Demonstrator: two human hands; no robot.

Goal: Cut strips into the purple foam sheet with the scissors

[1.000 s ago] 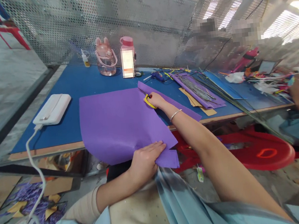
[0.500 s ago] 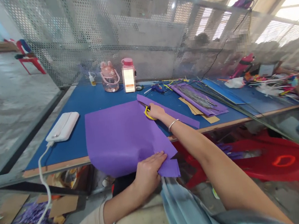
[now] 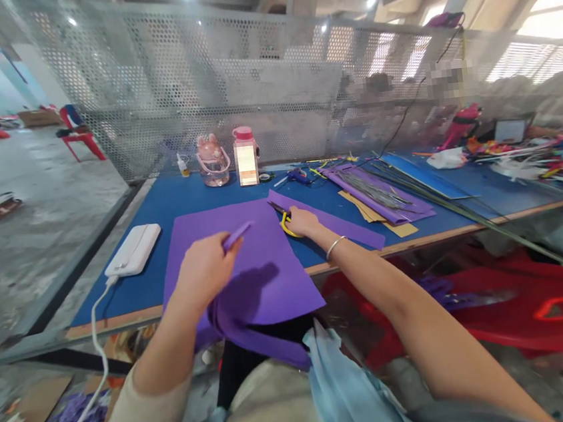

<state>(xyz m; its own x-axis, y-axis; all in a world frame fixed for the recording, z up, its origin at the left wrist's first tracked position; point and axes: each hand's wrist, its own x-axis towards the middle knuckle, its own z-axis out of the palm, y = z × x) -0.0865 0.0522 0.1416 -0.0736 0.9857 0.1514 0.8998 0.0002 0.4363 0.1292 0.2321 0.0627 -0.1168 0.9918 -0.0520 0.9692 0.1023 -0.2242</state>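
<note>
My left hand (image 3: 205, 267) is raised above the purple sheet (image 3: 246, 261), pinching its near edge between thumb and fingers so that a fold of the paper stands up off the desk (image 3: 169, 196). Lifted this way, the sheet is taut toward the blades and the loose near part curls down over the desk's front edge into my lap.

My right hand (image 3: 303, 222) is closed around the yellow handles of the scissors (image 3: 285, 222), resting on the far right part of the sheet. The blades are mostly hidden under my fingers, so I cannot tell how far apart they stand. The hand lies low on the desk, I think to keep the cut steady along the sheet's right side.

The sheet lies mostly flat, its long axis running from my lap away toward the mesh screen (image 3: 248, 87). A narrow purple strip (image 3: 343, 221) lies just to the right of the scissors, pointing diagonally from far left to near right.

A white power bank (image 3: 133, 249) with its cable sits well apart on the left. A pink bottle (image 3: 245, 154) and a pink jug (image 3: 212, 159) stand at the back of the desk, clear of the sheet.
</note>
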